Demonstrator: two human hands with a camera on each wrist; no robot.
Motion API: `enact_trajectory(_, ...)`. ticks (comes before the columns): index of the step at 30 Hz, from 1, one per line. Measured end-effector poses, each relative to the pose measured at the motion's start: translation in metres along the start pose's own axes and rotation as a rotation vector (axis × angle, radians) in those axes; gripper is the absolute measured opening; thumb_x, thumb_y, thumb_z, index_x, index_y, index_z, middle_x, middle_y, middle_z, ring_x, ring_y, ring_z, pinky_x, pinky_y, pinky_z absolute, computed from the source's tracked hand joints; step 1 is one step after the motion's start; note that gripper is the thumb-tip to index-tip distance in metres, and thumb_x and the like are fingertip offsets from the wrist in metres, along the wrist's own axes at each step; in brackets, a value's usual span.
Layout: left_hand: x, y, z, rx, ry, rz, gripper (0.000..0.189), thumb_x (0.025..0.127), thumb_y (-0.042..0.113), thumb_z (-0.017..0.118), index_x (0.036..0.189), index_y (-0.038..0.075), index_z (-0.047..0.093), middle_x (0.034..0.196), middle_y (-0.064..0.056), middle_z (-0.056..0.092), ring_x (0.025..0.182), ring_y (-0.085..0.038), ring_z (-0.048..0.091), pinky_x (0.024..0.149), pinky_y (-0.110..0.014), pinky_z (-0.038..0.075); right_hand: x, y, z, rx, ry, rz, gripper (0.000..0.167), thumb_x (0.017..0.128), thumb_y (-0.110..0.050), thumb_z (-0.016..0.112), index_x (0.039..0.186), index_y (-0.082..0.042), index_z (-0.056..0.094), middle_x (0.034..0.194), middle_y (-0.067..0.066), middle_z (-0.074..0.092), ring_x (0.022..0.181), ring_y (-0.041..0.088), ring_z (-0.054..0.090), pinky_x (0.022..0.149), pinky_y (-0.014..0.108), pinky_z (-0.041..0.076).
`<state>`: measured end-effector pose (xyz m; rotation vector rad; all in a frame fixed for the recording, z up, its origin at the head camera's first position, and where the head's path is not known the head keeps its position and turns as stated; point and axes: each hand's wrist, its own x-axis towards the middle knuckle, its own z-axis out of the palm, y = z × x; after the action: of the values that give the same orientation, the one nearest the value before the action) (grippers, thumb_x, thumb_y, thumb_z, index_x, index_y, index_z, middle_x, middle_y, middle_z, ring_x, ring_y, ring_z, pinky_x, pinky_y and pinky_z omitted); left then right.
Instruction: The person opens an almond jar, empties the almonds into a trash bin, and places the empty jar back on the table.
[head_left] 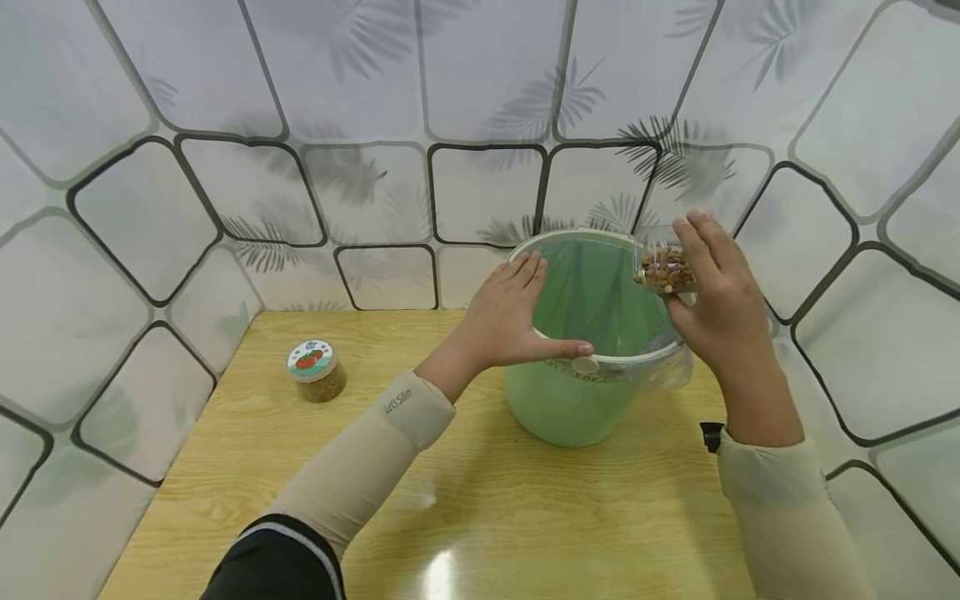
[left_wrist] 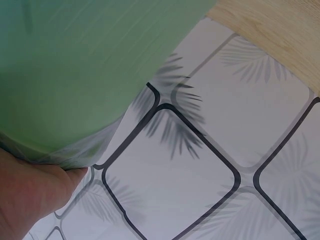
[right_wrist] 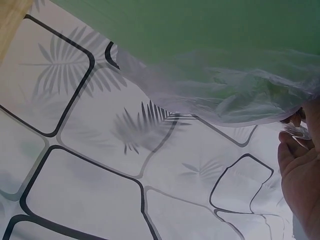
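Observation:
A green bin (head_left: 566, 408) with a pale rim stands on the table, lined with a clear plastic bag (right_wrist: 215, 100) that hangs over the rim. My left hand (head_left: 504, 318) rests on the rim, fingers across its left side and the thumb stretched along the front. Over the bin's right edge, my right hand (head_left: 722, 308) grips a clear jar (head_left: 664, 265) between thumb and fingers. The jar lies tipped on its side, one end facing the bin, with brown nuts (head_left: 666, 271) inside. Whether anything has dropped into the bin is not visible.
A small round tub (head_left: 321, 385) with a printed lid sits at the left of the wooden table (head_left: 420, 517). Patterned cloth walls (head_left: 382, 192) close in the back and both sides. A small black object (head_left: 712, 436) shows at the right wrist.

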<state>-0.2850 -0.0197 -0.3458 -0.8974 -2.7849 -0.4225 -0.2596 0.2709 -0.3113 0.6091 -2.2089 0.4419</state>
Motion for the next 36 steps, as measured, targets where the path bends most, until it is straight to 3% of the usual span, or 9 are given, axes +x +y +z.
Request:
enact_trajectory(29,-0.0006,0.0010,0.0000,0.005,-0.013,-0.004,0.131,0.082,0.092,0.057,0.170,0.003,0.017,0.178,-0.016,0.016,0.168,-0.028,0.011,0.137,-0.045,0.008,-0.0013,0.0013,0.0024,-0.002,0.003,-0.012,0.093,0.074,0.024,0.077,0.158,-0.004,0.048,0.162,0.022,0.046,0.155,0.041,0.041,0.125,0.053,0.039)
enact_trajectory(36,-0.0008,0.0005,0.0009,-0.002,-0.001,-0.003,0.130,0.082,0.091,0.059,0.170,0.003,0.019,0.178,-0.016,0.017,0.168,-0.028,0.012,0.137,-0.046,0.010,-0.0015,0.0010,0.0029,-0.011,0.010,-0.013,0.093,0.073,0.024,0.075,0.158,-0.005,0.049,0.162,0.021,0.048,0.154,0.039,0.042,0.121,0.056,0.043)
